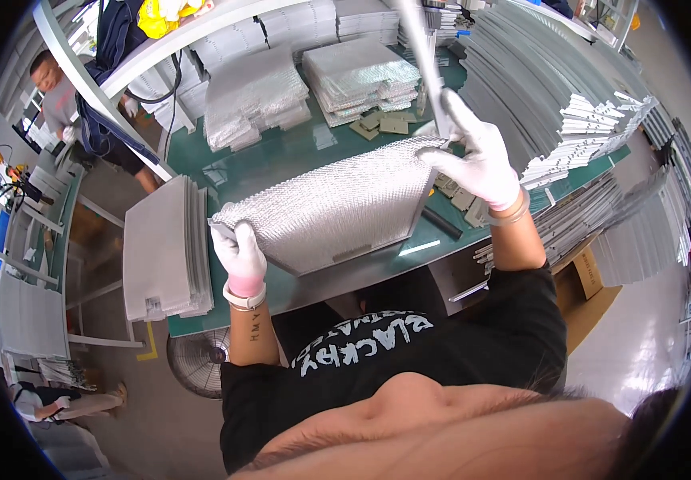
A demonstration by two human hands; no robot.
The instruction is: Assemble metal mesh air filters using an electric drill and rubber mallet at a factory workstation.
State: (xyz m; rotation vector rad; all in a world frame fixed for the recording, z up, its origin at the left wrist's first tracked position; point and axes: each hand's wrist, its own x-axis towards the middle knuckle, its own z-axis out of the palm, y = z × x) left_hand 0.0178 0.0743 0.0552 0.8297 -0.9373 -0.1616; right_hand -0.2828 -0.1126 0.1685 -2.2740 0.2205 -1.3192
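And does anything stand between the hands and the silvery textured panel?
Only the white gloves: the left hand grips the left end of the panel, the right hand its upper right corner. A pale strip rises beside the right hand, not blocking it.

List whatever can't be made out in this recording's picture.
All in the head view:
Mesh panel: far face hidden, turned away from the camera.
Pale strip: blurred, its upper end cut off by the top edge.
Fan: right part hidden behind the left forearm.
Cardboard box: left part hidden behind the right sleeve.
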